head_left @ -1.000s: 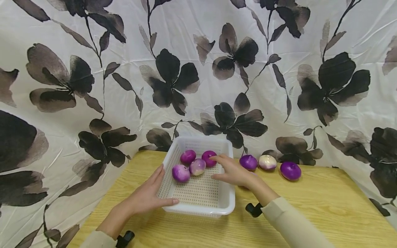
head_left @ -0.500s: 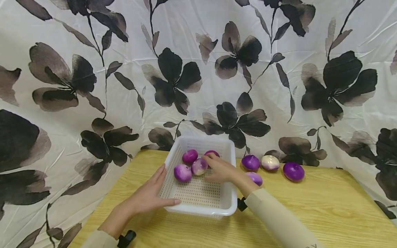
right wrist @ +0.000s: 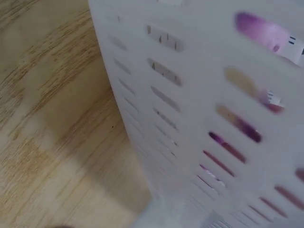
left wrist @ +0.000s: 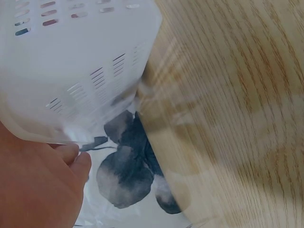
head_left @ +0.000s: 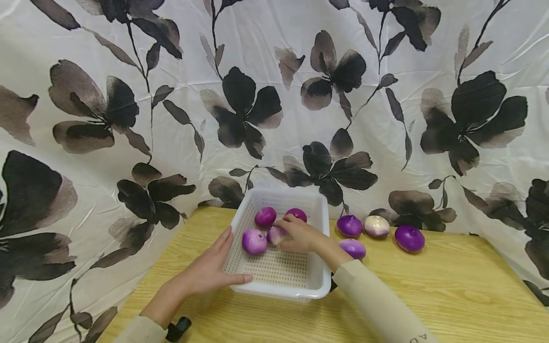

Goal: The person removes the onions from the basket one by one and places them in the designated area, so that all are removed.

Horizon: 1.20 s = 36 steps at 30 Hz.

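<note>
A white perforated plastic basket (head_left: 280, 290) sits on the wooden table with purple onions inside. My left hand (head_left: 210, 271) holds its left front corner, thumb over the front rim and fingers along the left wall; the left wrist view shows fingertips (left wrist: 80, 164) at the rim. Reaching over the right wall, my right hand (head_left: 300, 236) grips a pale purple-and-white onion (head_left: 276, 235), partly covered by the fingers. Close beside it lie a light purple onion (head_left: 255, 242), a dark purple onion (head_left: 265, 216) and another dark one (head_left: 297, 215) behind the hand. The right wrist view shows mostly the basket's slotted wall (right wrist: 190, 95).
Right of the basket on the table (head_left: 446, 281) lie a pointed purple onion (head_left: 349, 226), a whitish onion (head_left: 377, 226), a dark purple onion (head_left: 410, 239) and a lighter purple one (head_left: 352, 248) near my right forearm. A floral cloth (head_left: 274, 119) hangs behind the table.
My right hand has left the dark onion at the basket's back right and moved left onto the pale onion, fingers closing round it. The left hand stays on the basket.
</note>
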Motion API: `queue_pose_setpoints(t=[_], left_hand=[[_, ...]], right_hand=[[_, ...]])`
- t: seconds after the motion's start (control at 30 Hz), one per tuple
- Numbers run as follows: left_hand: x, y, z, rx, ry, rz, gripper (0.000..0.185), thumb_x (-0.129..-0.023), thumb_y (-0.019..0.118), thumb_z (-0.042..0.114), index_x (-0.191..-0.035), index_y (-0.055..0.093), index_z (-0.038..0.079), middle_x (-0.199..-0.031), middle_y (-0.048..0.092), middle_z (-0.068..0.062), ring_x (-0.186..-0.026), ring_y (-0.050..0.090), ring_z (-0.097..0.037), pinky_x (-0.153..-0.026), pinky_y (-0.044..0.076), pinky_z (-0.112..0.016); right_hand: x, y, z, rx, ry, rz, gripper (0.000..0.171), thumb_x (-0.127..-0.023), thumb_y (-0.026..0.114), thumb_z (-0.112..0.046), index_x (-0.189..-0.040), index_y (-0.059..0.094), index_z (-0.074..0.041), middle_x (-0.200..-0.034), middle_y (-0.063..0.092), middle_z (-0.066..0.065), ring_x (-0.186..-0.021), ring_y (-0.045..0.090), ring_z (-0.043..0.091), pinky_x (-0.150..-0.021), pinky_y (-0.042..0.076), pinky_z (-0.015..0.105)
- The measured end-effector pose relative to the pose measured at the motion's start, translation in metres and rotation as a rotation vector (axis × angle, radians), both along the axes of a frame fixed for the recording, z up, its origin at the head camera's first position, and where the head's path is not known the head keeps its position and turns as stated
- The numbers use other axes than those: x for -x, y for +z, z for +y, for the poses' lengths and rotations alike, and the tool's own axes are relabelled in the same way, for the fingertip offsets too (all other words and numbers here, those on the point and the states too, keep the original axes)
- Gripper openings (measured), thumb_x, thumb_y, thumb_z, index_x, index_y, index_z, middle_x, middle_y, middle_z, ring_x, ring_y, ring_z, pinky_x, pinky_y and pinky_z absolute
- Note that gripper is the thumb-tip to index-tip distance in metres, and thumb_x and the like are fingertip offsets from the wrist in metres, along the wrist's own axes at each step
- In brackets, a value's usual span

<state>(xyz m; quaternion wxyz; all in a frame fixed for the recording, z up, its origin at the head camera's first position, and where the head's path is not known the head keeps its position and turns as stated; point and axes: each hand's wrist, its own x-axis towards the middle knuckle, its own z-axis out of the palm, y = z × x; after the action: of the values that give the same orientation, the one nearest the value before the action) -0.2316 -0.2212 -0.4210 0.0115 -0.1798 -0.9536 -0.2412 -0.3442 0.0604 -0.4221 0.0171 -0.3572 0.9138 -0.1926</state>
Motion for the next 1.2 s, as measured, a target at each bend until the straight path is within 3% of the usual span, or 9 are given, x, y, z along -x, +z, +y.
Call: queue_pose_setpoints(t=[0.17,0.3,0.47,0.6,0.93,1.2], left_hand=[[0.001,0.0,0.0,-0.002,-0.001,0.002,0.133,-0.074,0.07,0.082,-0.162,0.015,-0.001,-0.171,0.004,-0.018,-0.154,0.019,-0.041,-0.12,0.027,-0.059],[0.001,0.001,0.0,-0.007,-0.002,0.001,0.134,-0.073,0.07,0.082,-0.163,0.014,0.0,-0.171,0.003,-0.017,-0.153,0.019,-0.042,-0.119,0.029,-0.059],[0.001,0.002,0.001,0.004,0.0,0.003,0.133,-0.074,0.07,0.081,-0.162,0.014,-0.001,-0.171,0.003,-0.017,-0.154,0.018,-0.041,-0.12,0.027,-0.059],[0.001,0.002,0.002,0.003,-0.002,-0.002,0.134,-0.074,0.07,0.081,-0.162,0.014,-0.002,-0.171,0.002,-0.017,-0.154,0.018,-0.042,-0.12,0.026,-0.059],[0.001,-0.001,0.002,0.002,-0.005,0.015,0.133,-0.074,0.07,0.081,-0.162,0.015,-0.003,-0.171,0.004,-0.019,-0.152,0.02,-0.044,-0.119,0.027,-0.061],[0.002,-0.002,0.002,0.011,-0.016,0.031,0.131,-0.076,0.069,0.08,-0.161,0.015,-0.004,-0.17,0.003,-0.02,-0.152,0.019,-0.046,-0.118,0.026,-0.063]], right_hand=[[0.0,-0.001,-0.002,0.039,0.009,-0.037,0.058,-0.087,0.081,-0.03,-0.136,0.061,-0.008,-0.123,0.055,0.012,-0.111,0.059,0.028,-0.1,0.051,0.049],[0.0,0.0,-0.003,0.04,0.004,-0.063,0.061,-0.085,0.082,-0.032,-0.135,0.061,-0.003,-0.118,0.056,0.011,-0.108,0.058,0.026,-0.098,0.052,0.046],[0.001,0.002,-0.002,0.038,0.005,-0.047,0.062,-0.083,0.084,-0.03,-0.13,0.062,0.003,-0.12,0.059,0.015,-0.111,0.059,0.028,-0.101,0.051,0.045],[-0.003,0.004,0.002,0.025,-0.005,-0.061,0.057,-0.085,0.084,-0.032,-0.128,0.064,0.001,-0.118,0.06,0.012,-0.109,0.059,0.025,-0.101,0.051,0.043],[-0.026,0.019,0.014,0.096,0.056,0.028,0.062,-0.084,0.079,-0.018,-0.136,0.057,0.008,-0.13,0.063,0.022,-0.122,0.06,0.035,-0.109,0.047,0.048],[-0.046,0.034,0.034,0.154,0.025,0.024,0.068,-0.087,0.081,-0.024,-0.143,0.053,0.005,-0.141,0.057,0.023,-0.131,0.054,0.038,-0.114,0.042,0.051]])
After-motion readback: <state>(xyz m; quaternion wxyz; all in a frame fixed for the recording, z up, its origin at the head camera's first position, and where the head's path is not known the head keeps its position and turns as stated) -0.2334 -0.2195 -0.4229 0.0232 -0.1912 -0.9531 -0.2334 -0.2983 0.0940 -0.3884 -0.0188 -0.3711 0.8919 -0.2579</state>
